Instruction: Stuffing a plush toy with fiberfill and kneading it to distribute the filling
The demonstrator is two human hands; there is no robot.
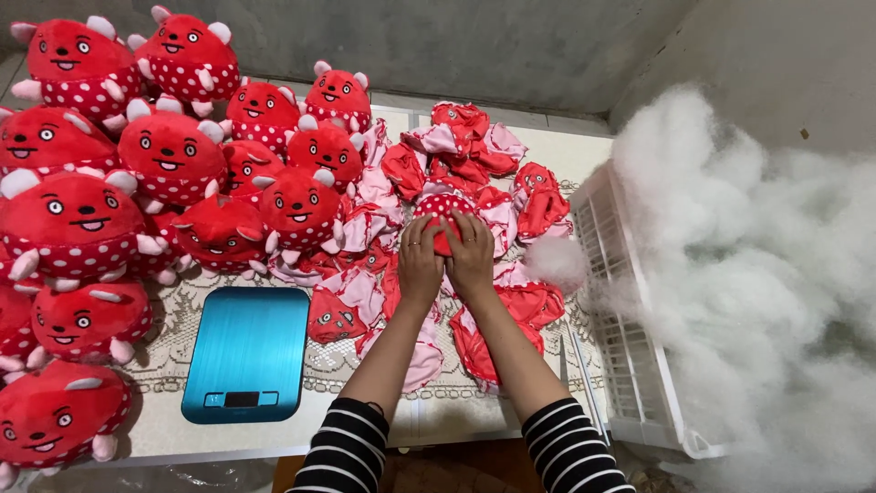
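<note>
My left hand (419,261) and my right hand (472,255) are side by side over the middle of the table, both closed on a red plush toy shell with white dots (442,212). The shell looks partly stuffed and sits on a heap of flat, unstuffed red and pink shells (474,146). A tuft of white stuffing (557,261) lies just right of my right hand. Both sleeves are black with white stripes.
Many stuffed red plush toys (169,151) are piled across the left side. A blue kitchen scale (246,354) lies at the front left on a lace cloth. A white plastic crate (630,347) and a big mass of white stuffing (757,274) fill the right.
</note>
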